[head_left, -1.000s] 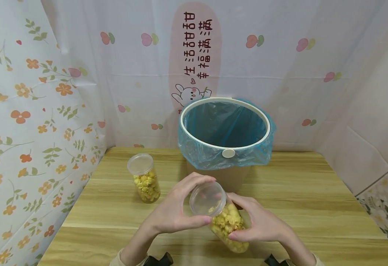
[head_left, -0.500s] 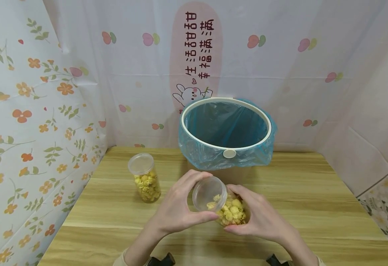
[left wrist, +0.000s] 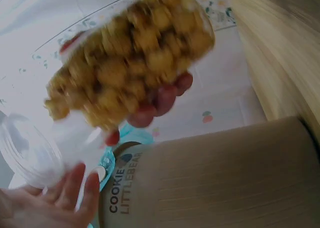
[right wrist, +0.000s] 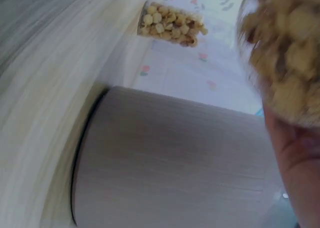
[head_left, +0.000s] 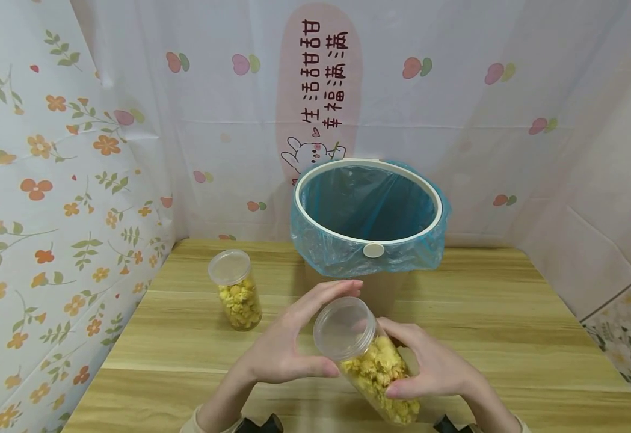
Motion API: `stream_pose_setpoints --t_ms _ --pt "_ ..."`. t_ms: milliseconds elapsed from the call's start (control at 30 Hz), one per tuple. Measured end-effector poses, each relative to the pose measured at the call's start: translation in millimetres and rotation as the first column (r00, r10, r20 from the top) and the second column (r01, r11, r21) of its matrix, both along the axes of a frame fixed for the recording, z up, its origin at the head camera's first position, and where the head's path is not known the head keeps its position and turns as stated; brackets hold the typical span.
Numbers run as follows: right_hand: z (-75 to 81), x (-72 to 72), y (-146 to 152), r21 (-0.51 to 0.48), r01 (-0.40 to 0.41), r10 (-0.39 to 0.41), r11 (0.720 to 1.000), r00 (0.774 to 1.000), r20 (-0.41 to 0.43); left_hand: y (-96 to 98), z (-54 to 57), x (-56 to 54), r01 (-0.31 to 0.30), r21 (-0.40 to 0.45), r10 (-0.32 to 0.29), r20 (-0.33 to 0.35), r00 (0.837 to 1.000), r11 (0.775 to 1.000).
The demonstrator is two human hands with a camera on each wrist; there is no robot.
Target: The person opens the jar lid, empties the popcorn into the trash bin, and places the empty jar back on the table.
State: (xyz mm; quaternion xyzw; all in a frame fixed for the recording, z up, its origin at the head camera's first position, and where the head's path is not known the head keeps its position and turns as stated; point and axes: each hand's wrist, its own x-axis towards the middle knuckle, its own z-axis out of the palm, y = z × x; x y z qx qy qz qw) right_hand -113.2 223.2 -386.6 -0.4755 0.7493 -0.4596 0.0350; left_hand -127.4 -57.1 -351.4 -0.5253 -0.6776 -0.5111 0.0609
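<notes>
My right hand [head_left: 426,361] grips a clear plastic jar of yellow popcorn [head_left: 377,376] in mid-air, thumb on the near side. The jar leans, with its clear lid [head_left: 344,329] toward upper left. My left hand [head_left: 293,343] curves loosely around the lid, with a gap showing between palm and lid. In the left wrist view, the left fingers [left wrist: 75,190] lie fairly straight beside the lid, and right fingertips [left wrist: 165,98] show behind the jar. A second lidded popcorn jar [head_left: 239,300] stands upright on the table at left.
Behind the hands stands a brown bin [left wrist: 215,173] with a white ring rim [head_left: 437,207] and a blue plastic liner [head_left: 337,255]. The wooden table [head_left: 510,325] meets patterned cloth [head_left: 212,120] at the back and sides.
The held jar first tips up, popcorn sliding toward the lid, then its base swings back down toward lower right. My left fingers have loosened from around the lid.
</notes>
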Motion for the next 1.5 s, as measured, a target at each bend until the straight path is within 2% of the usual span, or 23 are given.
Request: stream_pose_setpoints --t_ms 67,133,200,300,400,500,567,633,733,767,900,967,1000,1100,1167,1267,1333,1400,1500 --pt "-0.3 -1.0 -0.6 -0.026 -0.096 0.097 0.995 0.993 0.065 -0.8 0.6 -1.2 0.087 -0.003 -0.087 0.009 0.996 0.996" --pt "-0.6 -1.7 -1.2 -0.064 -0.174 0.181 0.983 0.974 0.134 -0.7 0.6 -2.1 0.152 -0.006 -0.152 0.013 0.988 0.988" --pt "-1.0 -2.7 -1.4 -0.08 -0.218 0.228 0.973 0.962 0.152 -0.2 0.3 -2.8 0.179 -0.005 -0.179 0.009 0.984 0.984" --pt "-0.9 -4.1 0.5 -0.069 -0.232 0.239 0.97 0.964 0.119 0.8 -1.2 -3.5 0.17 0.001 -0.17 -0.003 0.985 0.985" --pt "1.3 -3.9 2.8 -0.028 -0.176 0.177 0.984 0.983 0.052 0.3 -2.5 -3.3 0.113 -0.004 -0.113 0.019 0.993 0.994" --pt "4.2 -2.3 4.0 0.016 -0.056 0.056 0.998 0.998 0.004 -0.5 -2.7 -1.6 0.025 -0.024 -0.023 0.084 0.996 0.999" --pt "5.9 0.2 4.1 0.05 0.044 -0.043 0.998 0.999 -0.012 -0.9 -2.9 -0.6 -0.019 -0.029 0.023 0.136 0.99 0.999" --pt "7.5 2.9 3.3 0.085 0.152 -0.149 0.985 0.988 -0.045 -0.4 -3.5 -0.3 -0.052 -0.025 0.056 0.169 0.984 0.998" --pt "9.7 7.4 0.2 0.118 0.301 -0.282 0.946 0.947 -0.156 1.2 -4.4 0.5 -0.107 -0.02 0.109 0.198 0.974 0.994" --pt "10.4 8.4 -1.1 0.121 0.348 -0.318 0.93 0.925 -0.21 2.0 -4.3 1.2 -0.134 -0.026 0.137 0.207 0.969 0.991" --pt "11.9 9.3 -3.0 0.114 0.511 -0.421 0.852 0.798 -0.432 6.1 -3.1 6.7 -0.279 -0.092 0.292 0.214 0.932 0.956" --pt "12.3 8.6 -2.1 0.109 0.552 -0.444 0.826 0.759 -0.476 8.3 -2.8 8.9 -0.343 -0.128 0.362 0.192 0.912 0.931" --pt "12.4 8.3 -1.4 0.111 0.561 -0.449 0.82 0.752 -0.482 9.0 -2.5 9.8 -0.367 -0.141 0.389 0.18 0.903 0.919" --pt "12.5 7.5 0.8 0.112 0.553 -0.452 0.826 0.768 -0.453 9.1 -2.7 9.8 -0.396 -0.148 0.417 0.151 0.896 0.906" --pt "12.2 7.5 2.1 0.117 0.536 -0.449 0.836 0.791 -0.416 7.4 -2.3 8.2 -0.372 -0.117 0.387 0.157 0.909 0.921" --pt "12.5 7.3 4.2 0.13 0.48 -0.423 0.868 0.85 -0.316 3.8 -1.9 4.6 -0.315 -0.055 0.319 0.16 0.934 0.948" --pt "12.5 6.8 5.6 0.137 0.413 -0.377 0.9 0.897 -0.23 1.8 -1.6 2.2 -0.273 -0.025 0.273 0.151 0.95 0.962" --pt "11.9 5.5 6.9 0.133 0.323 -0.305 0.937 0.942 -0.138 0.1 -1.3 0.8 -0.229 -0.023 0.23 0.146 0.962 0.973" --pt "9.2 3.0 7.8 0.113 0.17 -0.167 0.979 0.985 -0.033 -2.0 -0.9 -1.4 -0.109 -0.022 0.111 0.148 0.983 0.994"
